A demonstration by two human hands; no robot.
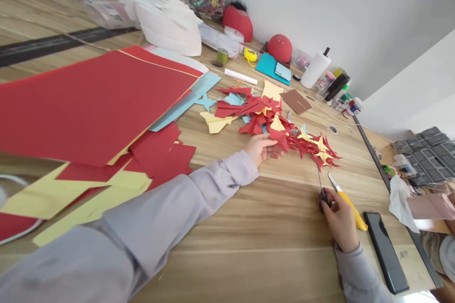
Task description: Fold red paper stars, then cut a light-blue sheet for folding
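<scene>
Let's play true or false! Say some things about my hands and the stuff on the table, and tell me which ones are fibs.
1. The right hand has the scissors. True.
2. The left hand is beside the phone. False: the left hand is by the folded paper pile.
3. The folded paper pile is all red. False: it has yellow and light blue pieces too.
4. The yellow cutter lies beside the right hand. True.
5. The phone has a black screen. True.

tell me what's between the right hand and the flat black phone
A slim yellow cutter with a metal blade lies there, in the head view.
</scene>
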